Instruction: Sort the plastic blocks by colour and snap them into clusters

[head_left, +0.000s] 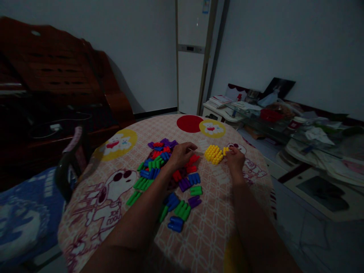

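Observation:
My right hand (236,158) pinches a small yellow toy block (225,151) just to the right of a cluster of yellow blocks (214,154) on the table. I cannot tell whether the held block touches the cluster. My left hand (182,153) hovers over the loose pile, fingers a little apart and nothing visible between them. Right beside its fingertips are red blocks (192,162). Around and below that hand lie several green blocks (143,184), blue blocks (171,201) and purple blocks (184,184). My left forearm hides part of the pile.
A patterned cloth covers the round table (210,227). To the left stand a chair (66,167) with a blue cushion and a wooden bench (57,72). A glass-topped cabinet (284,125) cluttered with papers and bags runs along the right. A tall white appliance (191,76) stands behind.

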Action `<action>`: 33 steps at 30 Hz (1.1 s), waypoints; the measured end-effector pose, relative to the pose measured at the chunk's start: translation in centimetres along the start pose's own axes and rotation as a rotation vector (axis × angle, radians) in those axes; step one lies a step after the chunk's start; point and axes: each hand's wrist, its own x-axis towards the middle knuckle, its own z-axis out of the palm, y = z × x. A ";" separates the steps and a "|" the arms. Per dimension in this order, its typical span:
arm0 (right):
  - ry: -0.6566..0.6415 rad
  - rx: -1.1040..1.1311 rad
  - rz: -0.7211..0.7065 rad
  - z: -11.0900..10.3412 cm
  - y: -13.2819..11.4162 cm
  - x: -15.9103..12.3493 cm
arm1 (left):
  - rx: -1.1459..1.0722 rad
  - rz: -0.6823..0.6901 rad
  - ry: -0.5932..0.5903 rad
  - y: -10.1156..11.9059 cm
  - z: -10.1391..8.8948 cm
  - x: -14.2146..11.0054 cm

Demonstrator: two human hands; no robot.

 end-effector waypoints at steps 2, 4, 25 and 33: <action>-0.044 -0.086 -0.046 0.2 -0.1 0.0 | 0.024 -0.024 0.006 -0.2 -0.3 0.0; -0.080 -0.154 -0.084 0.0 0.0 -0.1 | 0.057 -0.056 0.020 -0.4 -0.8 0.1; -0.108 -0.117 -0.098 -0.3 0.7 -0.5 | 0.196 -0.307 0.281 -2.7 -8.7 -0.8; -0.032 -0.061 -0.084 -0.2 2.1 -0.2 | 0.375 -0.317 0.116 -3.4 -9.5 -1.2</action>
